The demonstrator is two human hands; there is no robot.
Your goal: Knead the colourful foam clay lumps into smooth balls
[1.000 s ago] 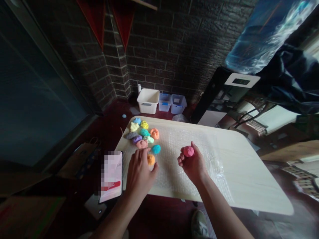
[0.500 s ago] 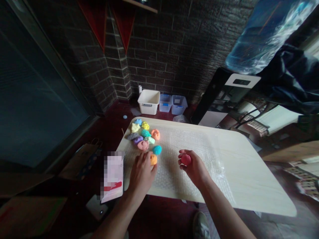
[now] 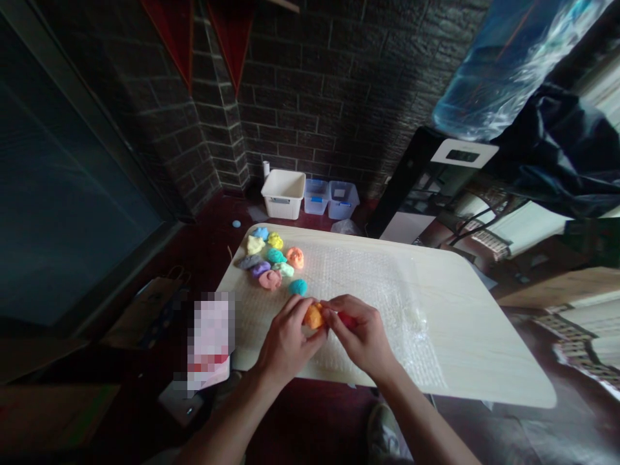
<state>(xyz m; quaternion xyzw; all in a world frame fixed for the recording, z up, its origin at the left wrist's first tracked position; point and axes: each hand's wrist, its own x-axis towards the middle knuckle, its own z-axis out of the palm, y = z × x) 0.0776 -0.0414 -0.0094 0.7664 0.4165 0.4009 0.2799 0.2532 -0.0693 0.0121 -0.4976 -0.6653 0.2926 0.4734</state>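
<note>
The left hand [image 3: 285,339] is gripping an orange lump [image 3: 314,316] over the bubble wrap [image 3: 358,274], near a blue-green ball [image 3: 298,287], while the right hand [image 3: 363,332], closing around a partly hidden red lump [image 3: 347,320], is touching the orange lump's side.

A brick wall [image 3: 310,90], water dispenser [image 3: 407,184] and white bin [image 3: 284,208] show an indoor room, exact kind unclear.
</note>
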